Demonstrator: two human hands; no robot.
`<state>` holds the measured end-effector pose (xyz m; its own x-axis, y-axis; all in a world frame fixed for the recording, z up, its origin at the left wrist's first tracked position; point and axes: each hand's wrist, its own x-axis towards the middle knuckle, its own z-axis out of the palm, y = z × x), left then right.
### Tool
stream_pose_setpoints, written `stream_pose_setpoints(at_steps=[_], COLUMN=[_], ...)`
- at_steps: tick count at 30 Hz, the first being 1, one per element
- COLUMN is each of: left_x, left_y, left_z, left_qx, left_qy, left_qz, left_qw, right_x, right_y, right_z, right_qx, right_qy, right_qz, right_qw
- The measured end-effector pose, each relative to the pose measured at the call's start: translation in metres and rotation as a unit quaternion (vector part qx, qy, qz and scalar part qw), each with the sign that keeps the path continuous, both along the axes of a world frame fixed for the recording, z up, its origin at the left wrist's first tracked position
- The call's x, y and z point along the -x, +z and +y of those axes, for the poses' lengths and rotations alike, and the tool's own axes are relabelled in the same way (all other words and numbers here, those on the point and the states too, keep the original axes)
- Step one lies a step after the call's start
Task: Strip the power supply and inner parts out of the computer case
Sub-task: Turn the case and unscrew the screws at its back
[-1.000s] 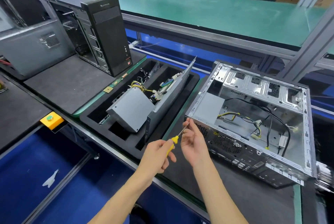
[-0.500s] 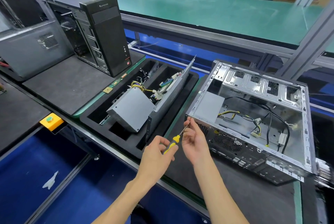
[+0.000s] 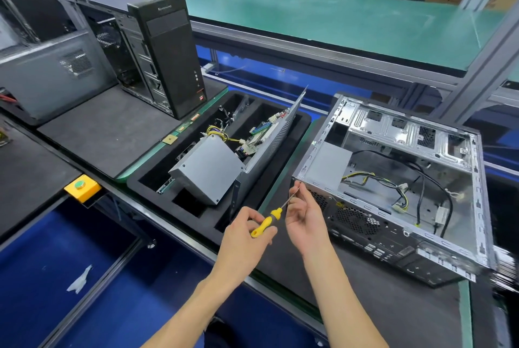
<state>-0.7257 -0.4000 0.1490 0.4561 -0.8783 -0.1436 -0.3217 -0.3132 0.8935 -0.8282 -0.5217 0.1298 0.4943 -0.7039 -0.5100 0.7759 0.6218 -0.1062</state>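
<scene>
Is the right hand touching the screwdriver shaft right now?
Touching. In the head view the right hand pinches the screwdriver shaft near its tip, while the left hand grips the yellow handle.

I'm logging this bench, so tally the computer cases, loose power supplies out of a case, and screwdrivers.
Computer cases: 2, open case, black tower
Loose power supplies: 1, in the tray
Screwdrivers: 1
Total: 4

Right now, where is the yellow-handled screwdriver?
In the head view, low and centre: the left hand grips the screwdriver by its handle, while the right hand steadies its shaft at the open computer case's near-left corner.
</scene>
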Motion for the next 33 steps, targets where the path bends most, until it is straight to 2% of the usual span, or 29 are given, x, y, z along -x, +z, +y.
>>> stream_pose_setpoints(at_steps=[3,7,9,11,14,16,19,24,26,30,33], left_x=[0.001,0.005,0.006,0.006,0.004,0.002,0.001,0.003,0.004,0.005,0.008], left_y=[0.005,0.007,0.007,0.006,0.0,-0.004,-0.004,-0.004,-0.003,-0.005,0.0], left_z=[0.002,0.0,-0.002,-0.003,-0.003,-0.004,-0.003,-0.004,-0.003,-0.002,-0.003], left_qx=[-0.017,-0.075,-0.068,-0.053,-0.03,-0.023,-0.041,-0.064,-0.059,-0.038,-0.049], left_qy=[-0.016,-0.013,-0.008,-0.011,-0.008,-0.004,-0.023,-0.049,-0.045,-0.031,-0.037], left_qz=[0.046,0.174,0.188,0.151,0.035,0.011,0.015,0.1,0.089,0.015,0.027], left_qw=[0.999,0.982,0.98,0.987,0.999,1.0,0.999,0.992,0.993,0.999,0.998], right_x=[0.0,0.0,0.0,0.0,0.0,0.0,0.0,0.0,0.0,0.001,0.002], right_y=[0.002,0.003,0.003,0.003,0.002,0.001,0.0,0.0,-0.001,-0.002,-0.002], right_z=[0.0,0.001,0.0,0.0,0.0,-0.001,-0.001,-0.002,-0.002,-0.002,-0.002], right_qx=[-0.002,-0.009,-0.012,-0.011,-0.006,-0.006,-0.005,-0.011,-0.011,-0.007,-0.008], right_qy=[0.006,0.007,0.002,0.0,0.001,0.0,0.004,0.004,0.004,0.005,0.013], right_qz=[-0.006,-0.015,-0.011,0.002,0.013,0.012,0.01,0.0,0.003,0.007,0.0], right_qw=[1.0,1.0,1.0,1.0,1.0,1.0,1.0,1.0,1.0,1.0,1.0])
